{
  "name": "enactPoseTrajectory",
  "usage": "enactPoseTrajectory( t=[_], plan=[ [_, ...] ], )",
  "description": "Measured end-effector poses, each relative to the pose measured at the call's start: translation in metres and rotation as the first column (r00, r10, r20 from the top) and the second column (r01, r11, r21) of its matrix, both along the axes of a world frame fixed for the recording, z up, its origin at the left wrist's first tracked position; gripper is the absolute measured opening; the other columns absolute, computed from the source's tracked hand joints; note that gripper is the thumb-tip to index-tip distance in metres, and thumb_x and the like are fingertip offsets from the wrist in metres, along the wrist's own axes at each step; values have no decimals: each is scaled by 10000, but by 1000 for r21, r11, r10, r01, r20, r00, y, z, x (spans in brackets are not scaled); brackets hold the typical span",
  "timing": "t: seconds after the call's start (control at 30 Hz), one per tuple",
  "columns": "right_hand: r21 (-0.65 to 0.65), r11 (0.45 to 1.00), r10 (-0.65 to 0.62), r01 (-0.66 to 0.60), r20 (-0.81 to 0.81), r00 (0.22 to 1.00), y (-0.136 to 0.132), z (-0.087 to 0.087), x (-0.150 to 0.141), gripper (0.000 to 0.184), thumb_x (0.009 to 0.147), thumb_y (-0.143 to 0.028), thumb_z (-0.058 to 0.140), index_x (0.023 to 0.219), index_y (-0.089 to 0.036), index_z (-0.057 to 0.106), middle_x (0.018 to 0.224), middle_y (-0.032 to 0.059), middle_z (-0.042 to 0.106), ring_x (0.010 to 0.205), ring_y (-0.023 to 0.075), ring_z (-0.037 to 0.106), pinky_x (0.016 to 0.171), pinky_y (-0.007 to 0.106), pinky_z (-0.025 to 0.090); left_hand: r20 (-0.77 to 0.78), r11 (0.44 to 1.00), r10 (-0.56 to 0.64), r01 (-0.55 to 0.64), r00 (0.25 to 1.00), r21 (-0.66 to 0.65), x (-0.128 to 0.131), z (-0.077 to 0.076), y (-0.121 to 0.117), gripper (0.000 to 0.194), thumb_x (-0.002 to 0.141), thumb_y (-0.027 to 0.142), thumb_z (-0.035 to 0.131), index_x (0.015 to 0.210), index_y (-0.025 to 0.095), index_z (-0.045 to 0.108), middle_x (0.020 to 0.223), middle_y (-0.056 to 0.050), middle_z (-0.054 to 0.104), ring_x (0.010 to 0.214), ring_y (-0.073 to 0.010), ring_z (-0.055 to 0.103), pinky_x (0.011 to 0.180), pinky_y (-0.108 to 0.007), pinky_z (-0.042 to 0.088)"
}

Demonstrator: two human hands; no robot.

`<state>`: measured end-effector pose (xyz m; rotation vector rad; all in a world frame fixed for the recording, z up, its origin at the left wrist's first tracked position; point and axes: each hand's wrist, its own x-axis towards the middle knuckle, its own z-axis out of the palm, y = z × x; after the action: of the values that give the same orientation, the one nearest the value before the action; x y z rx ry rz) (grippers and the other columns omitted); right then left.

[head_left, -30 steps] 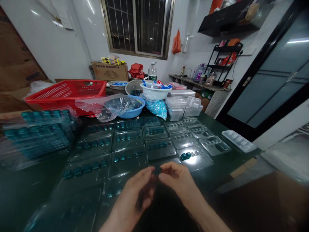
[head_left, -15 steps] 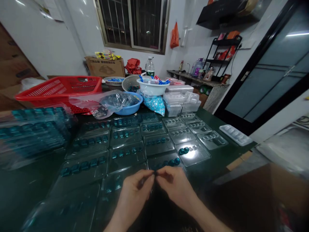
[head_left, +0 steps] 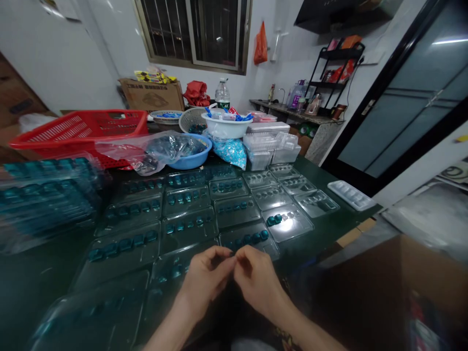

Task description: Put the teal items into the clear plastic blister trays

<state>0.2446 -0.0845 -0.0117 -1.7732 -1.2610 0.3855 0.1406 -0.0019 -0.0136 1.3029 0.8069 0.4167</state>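
My left hand (head_left: 206,278) and my right hand (head_left: 258,278) meet low in the middle of the view, fingertips pinching a tiny dark teal piece (head_left: 232,254) between them. The piece is mostly hidden by my fingers. Just beyond my hands lies a transparent plastic blister tray (head_left: 248,239) holding a row of teal pieces. Many similar trays (head_left: 186,201) are laid out in rows on the dark green table (head_left: 44,273). A small cluster of teal pieces (head_left: 274,220) sits in a tray to the right.
Behind the trays stand a red plastic basket (head_left: 78,129), a blue bowl (head_left: 190,158) under a plastic bag, a white bowl (head_left: 224,127) and stacked transparent trays (head_left: 270,148). A tall stack of filled trays (head_left: 47,200) is at left. A cardboard box (head_left: 383,292) is at lower right.
The whole scene has shifted up and left in view as my head turned. My fingertips have closed in on the small piece since the oldest frame and stay together now.
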Motion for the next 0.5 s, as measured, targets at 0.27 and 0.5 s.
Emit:
enactPoseTrajectory(
  t=[0.27, 0.5],
  plan=[
    [36, 992, 122, -119, -464, 877, -1, -6, 9, 87, 690, -100, 421, 634, -164, 442, 554, -55, 389, 501, 65, 372, 453, 165, 300, -143, 911, -82, 132, 986, 391, -9, 4, 1, 183, 713, 210, 503, 827, 150, 633, 487, 23, 528, 410, -84, 443, 414, -198, 345],
    [107, 993, 69, -43, -250, 966, -9, 4, 5, 100, 696, -88, 458, 637, -167, 478, 566, -49, 448, 526, 70, 413, 498, 176, 336, -79, 824, -160, 177, 984, 539, 1, 22, -5, 256, 707, 113, 475, 873, 201, 649, 771, -13, 630, 737, -138, 566, 681, -219, 420]
  ],
)
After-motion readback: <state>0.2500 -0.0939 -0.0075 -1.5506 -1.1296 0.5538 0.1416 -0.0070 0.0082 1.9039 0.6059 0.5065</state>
